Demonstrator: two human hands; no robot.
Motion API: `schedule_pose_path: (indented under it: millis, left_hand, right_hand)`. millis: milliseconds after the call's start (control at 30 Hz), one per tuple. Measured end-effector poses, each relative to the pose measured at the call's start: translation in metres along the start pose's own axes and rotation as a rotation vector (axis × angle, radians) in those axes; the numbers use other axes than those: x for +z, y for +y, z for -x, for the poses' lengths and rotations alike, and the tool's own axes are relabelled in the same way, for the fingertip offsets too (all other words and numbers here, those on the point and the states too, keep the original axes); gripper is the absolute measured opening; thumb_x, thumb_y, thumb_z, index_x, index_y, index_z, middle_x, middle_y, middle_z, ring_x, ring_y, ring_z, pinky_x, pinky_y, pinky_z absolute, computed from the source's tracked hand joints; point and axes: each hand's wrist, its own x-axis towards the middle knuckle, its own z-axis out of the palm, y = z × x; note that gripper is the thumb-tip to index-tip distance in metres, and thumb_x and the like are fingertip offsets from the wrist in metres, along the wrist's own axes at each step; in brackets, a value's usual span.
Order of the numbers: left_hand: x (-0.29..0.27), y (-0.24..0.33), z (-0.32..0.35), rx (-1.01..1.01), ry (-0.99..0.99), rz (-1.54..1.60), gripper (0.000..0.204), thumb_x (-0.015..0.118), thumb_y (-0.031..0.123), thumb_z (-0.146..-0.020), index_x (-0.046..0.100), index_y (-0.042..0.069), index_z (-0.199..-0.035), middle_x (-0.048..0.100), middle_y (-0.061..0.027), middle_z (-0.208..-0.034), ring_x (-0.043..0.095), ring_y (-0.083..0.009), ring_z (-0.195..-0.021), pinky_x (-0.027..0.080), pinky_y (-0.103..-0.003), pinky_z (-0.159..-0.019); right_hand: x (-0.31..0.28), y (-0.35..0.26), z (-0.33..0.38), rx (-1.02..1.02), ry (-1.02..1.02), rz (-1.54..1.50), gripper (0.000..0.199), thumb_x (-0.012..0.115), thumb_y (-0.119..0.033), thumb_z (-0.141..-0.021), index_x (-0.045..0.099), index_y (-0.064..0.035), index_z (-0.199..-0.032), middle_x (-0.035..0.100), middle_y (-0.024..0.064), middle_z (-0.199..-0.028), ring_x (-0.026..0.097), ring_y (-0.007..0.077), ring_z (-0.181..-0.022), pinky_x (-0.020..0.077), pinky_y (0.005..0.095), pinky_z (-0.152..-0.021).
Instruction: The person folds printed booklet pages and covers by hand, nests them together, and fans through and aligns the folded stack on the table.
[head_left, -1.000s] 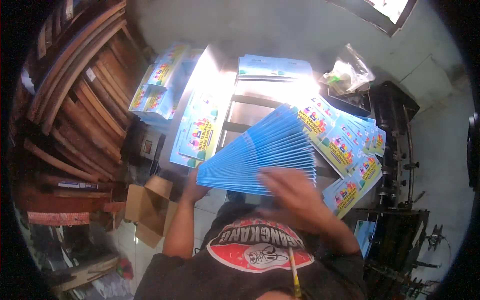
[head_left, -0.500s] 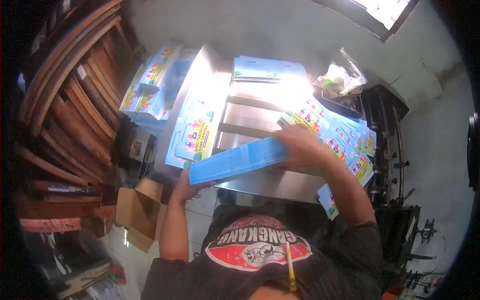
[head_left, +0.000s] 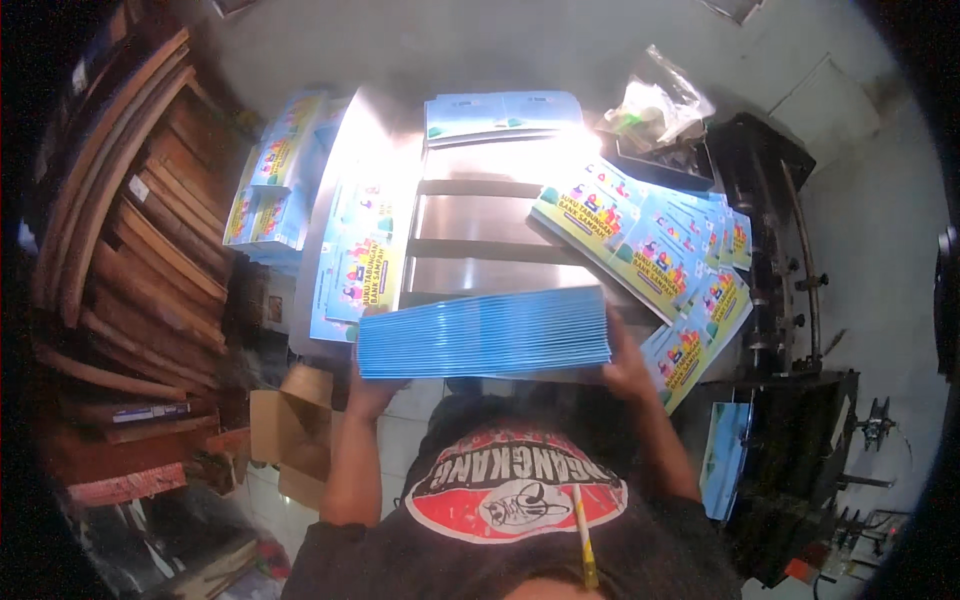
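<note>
A thick stack of blue booklets (head_left: 485, 335) is held level in front of me at the table's near edge, its layered edges facing up toward me. My left hand (head_left: 374, 392) grips its left end, the fingers partly hidden beneath it. At the right end my right hand (head_left: 628, 366) is closed around the stack's side. Beyond it, to the right, booklets with yellow and blue covers (head_left: 652, 240) lie fanned over one another on the table. More such booklets (head_left: 362, 255) are laid in a column on the left.
The metal table (head_left: 465, 215) has dark slots across it. Sheets (head_left: 505, 115) are piled at its far side, and booklet piles (head_left: 280, 185) stand far left. A plastic bag (head_left: 660, 110) sits in a dark tray beside black machinery (head_left: 770, 260). An open cardboard box (head_left: 290, 430) is at lower left.
The stack has gone from slanted, right end higher, to nearly level. My right hand has come nearer, from its far right corner to its right end. The view has shifted slightly.
</note>
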Motion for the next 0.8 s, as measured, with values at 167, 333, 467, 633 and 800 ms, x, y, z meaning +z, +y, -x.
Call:
schedule_pose_path:
  millis: [167, 333, 467, 633, 800]
  left_hand:
    - [-0.002, 0.015, -0.007, -0.03, -0.2, -0.029, 0.1, 0.083, 0.01, -0.071, 0.027, 0.005, -0.153, 0.053, -0.0056, -0.133, 0.057, -0.0179, -0.108, 0.049, -0.031, -0.093]
    - [0.009, 0.015, -0.006, -0.27, -0.3, -0.096, 0.089, 0.08, 0.034, -0.078, 0.033, 0.004, -0.148, 0.03, -0.0234, -0.153, 0.023, -0.0419, -0.145, 0.018, -0.048, -0.121]
    - [0.01, 0.001, -0.002, 0.195, -0.233, -0.595, 0.101, 0.084, 0.016, -0.073, 0.024, 0.004, -0.153, 0.039, -0.0164, -0.149, 0.04, -0.0272, -0.136, 0.031, -0.038, -0.115]
    - [0.01, -0.001, -0.01, 0.282, -0.266, -0.692, 0.095, 0.086, 0.018, -0.071, 0.032, 0.001, -0.149, 0.039, -0.0182, -0.149, 0.032, -0.0291, -0.142, 0.025, -0.041, -0.118]
    - [0.008, -0.013, -0.012, 0.01, -0.28, -0.197, 0.083, 0.088, 0.015, -0.069, 0.046, 0.0, -0.139, 0.051, -0.0153, -0.14, 0.048, -0.0288, -0.131, 0.036, -0.041, -0.112]
  right_hand:
    - [0.028, -0.024, 0.014, 0.031, 0.19, -0.114, 0.094, 0.083, -0.02, -0.076, 0.025, -0.0021, -0.147, 0.047, 0.0146, -0.139, 0.048, 0.0237, -0.125, 0.0364, 0.0358, -0.107]
    - [0.029, -0.004, 0.026, -0.001, 0.318, -0.072, 0.06, 0.076, -0.018, -0.084, 0.048, 0.0015, -0.133, 0.062, 0.0108, -0.119, 0.057, 0.0203, -0.11, 0.0445, 0.0349, -0.098]
    - [0.026, -0.004, 0.029, 0.019, 0.308, -0.091, 0.074, 0.08, -0.021, -0.08, 0.042, 0.0017, -0.139, 0.059, 0.0107, -0.125, 0.055, 0.0216, -0.114, 0.0425, 0.0352, -0.1]
    - [0.019, 0.002, 0.029, 0.259, 0.216, -0.518, 0.126, 0.087, -0.033, -0.063, 0.007, -0.004, -0.157, 0.028, 0.0175, -0.157, 0.034, 0.0272, -0.141, 0.0247, 0.0397, -0.116]
    - [0.016, -0.016, 0.023, 0.119, 0.334, -0.219, 0.115, 0.086, -0.031, -0.062, 0.02, -0.0046, -0.153, 0.038, 0.0172, -0.149, 0.039, 0.0279, -0.135, 0.0257, 0.0401, -0.114]
